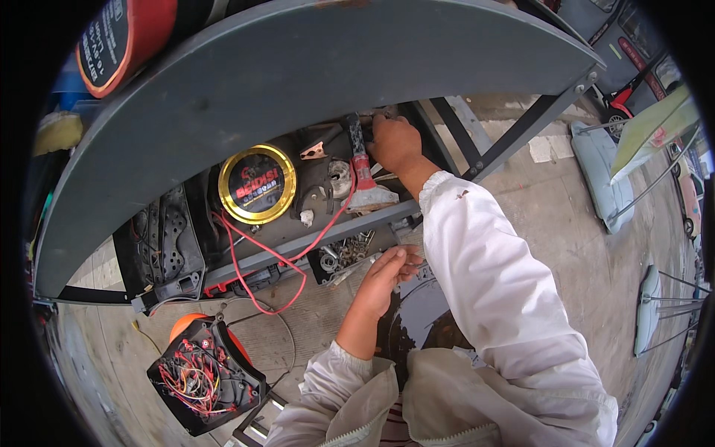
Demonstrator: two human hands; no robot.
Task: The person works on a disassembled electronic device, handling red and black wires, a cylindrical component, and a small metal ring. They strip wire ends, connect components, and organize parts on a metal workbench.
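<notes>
My right hand [396,143] reaches under the grey metal tabletop [313,67] onto a cluttered shelf. Its fingers are bent downward, and whatever is in them is hidden. Just left of it lies a red and dark tool with a broad metal scraper-like end [369,195]. In front of the shelf, my left hand [386,277] has its fingers curled in, with a small pale bit near its fingertips that I cannot make out. Beyond it sits a dark tray of screws and small metal parts [350,252]. A round gold-rimmed tin [257,184] and a loose red wire [304,279] lie farther left.
A black box of tangled wires [201,380] rests on an orange thing at the lower left. Black plastic parts [160,246] fill the shelf's left end. A red and black battery-like block [119,45] stands on the tabletop. A dark metal leg [514,130] slants down at right.
</notes>
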